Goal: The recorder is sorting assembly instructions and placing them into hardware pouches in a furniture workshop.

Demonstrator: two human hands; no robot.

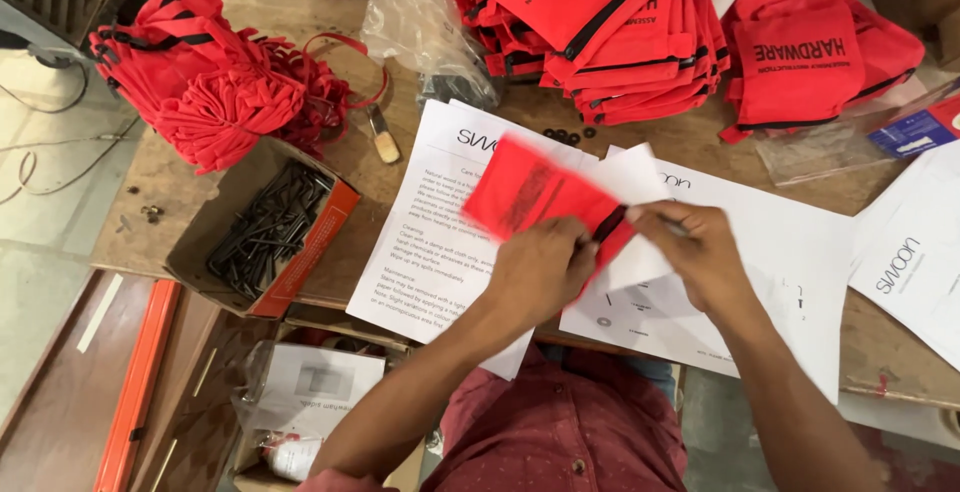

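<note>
At the centre of the frame the left hand grips the lower edge of a red fabric pouch, its fingers curled over the cloth beside the black zipper. The right hand sits just to the right, fingers pinched together at the zipper's end, where a folded white sheet meets the pouch's mouth. The pouch is blurred and tilts up toward the upper left, held just above the table.

Under both hands lie printed white paper sheets, spread over the wooden table from the centre out to the right edge of the frame. A few small black washers rest on the wood just above the pouch.

Along the top of the frame, right of centre, is a tall stack of red zippered pouches, with a second, smaller pile toward the upper right. A crumpled clear plastic bag lies left of the stack. In the upper left sits a heap of red drawstring bags. Below it, at the left of the table, an open cardboard box holds black hex keys. At the bottom centre the person's dark red shirt shows.
</note>
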